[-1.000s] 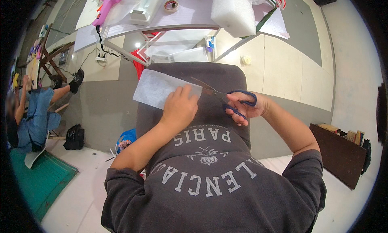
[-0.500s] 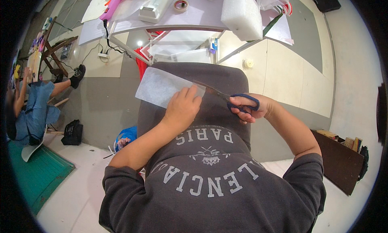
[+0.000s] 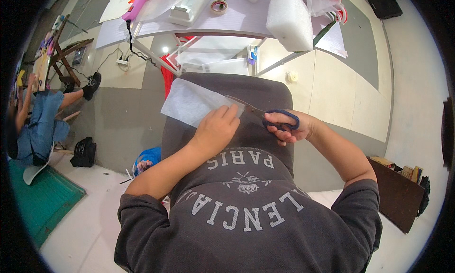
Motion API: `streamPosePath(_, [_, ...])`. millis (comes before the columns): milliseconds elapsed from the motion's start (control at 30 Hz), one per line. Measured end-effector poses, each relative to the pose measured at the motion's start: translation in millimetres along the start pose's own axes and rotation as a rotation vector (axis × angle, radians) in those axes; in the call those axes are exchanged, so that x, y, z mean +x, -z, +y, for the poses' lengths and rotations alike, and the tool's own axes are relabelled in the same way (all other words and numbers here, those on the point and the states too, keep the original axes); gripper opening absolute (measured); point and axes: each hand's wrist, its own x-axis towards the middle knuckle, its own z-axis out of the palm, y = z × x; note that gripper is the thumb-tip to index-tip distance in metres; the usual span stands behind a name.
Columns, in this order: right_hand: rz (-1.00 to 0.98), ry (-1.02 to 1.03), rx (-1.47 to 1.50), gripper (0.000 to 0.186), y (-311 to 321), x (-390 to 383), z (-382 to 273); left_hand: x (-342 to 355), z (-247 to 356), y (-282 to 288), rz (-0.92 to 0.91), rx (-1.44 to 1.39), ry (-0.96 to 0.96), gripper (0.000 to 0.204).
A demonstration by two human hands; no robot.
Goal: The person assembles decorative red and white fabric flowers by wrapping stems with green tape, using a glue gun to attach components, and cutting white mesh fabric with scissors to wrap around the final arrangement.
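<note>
Pale oblong sheet (image 3: 189, 103), perhaps fibrous, left hand (image 3: 217, 127) pinching its right end, right hand (image 3: 299, 127) gripping navy-handled scissors (image 3: 258, 113)

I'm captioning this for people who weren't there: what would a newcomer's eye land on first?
Probably the pale sheet held by the left hand near the centre, with the scissors in the right hand at its right end. Next, perhaps, the pink glue gun at the table's upper left and the white foam block toward its right.
</note>
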Motion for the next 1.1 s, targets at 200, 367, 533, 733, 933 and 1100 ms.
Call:
streamPosePath(200, [-0.015, 0.0, 0.062, 0.041, -1.4, 3.6, -0.6, -1.9, 1.0, 1.0, -0.009, -0.044, -0.042, 0.014])
streamPosePath(367, [-0.033, -0.001, 0.062, 0.041, -4.2, 6.8, -4.6, -3.4, -0.5, 2.4, -0.014, -0.064, -0.056, 0.016])
streamPosePath(533, [-0.065, 0.037, 0.049, 0.04, -0.7, 11.2, -1.0, -5.4, -1.1, 7.3, 0.053, -0.078, -0.043, 0.015])
streamPosePath(733, [-0.044, 0.081, 0.032, 0.038, -6.2, 6.2, -4.2, -2.8, -1.0, 15.4, 0.171, -0.093, -0.073, 0.015])
streamPosePath(933, [-0.032, 0.056, 0.036, 0.037, -10.7, 10.8, -6.5, -4.3, -3.9, 14.3, 0.17, -0.111, -0.14, 0.014])
streamPosePath(1100, [-0.04, 0.047, 0.012, 0.038, -10.8, 13.0, -8.3, -7.6, -3.6, 12.0, 0.17, -0.118, -0.15, 0.012])
